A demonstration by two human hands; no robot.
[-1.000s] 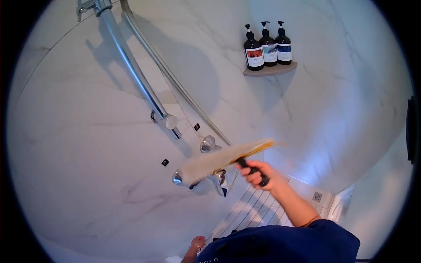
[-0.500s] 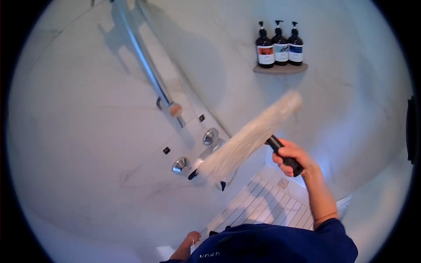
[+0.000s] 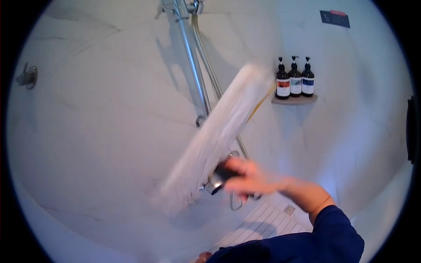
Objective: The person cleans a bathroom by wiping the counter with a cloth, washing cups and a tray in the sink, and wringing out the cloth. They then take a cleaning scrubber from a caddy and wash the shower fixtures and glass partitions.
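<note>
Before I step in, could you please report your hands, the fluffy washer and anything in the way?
Right hand holding fluffy washer, blurred. Left hand barely visible, bottom edge. Washer slants in front of shower rail and mixer; contact unclear.

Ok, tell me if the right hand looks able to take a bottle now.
Likely not: the right hand seems to be holding the black handle of the pad. Otherwise the way looks fairly free, with the bottles upright in plain view on the shelf.

Shaggy, cloth-like pad [image 3: 217, 136], glossy metal rail [image 3: 193, 61], smooth marble-patterned wall [image 3: 109, 144], matt shelf [image 3: 294, 101] and cloth sleeve [image 3: 335, 228].
</note>
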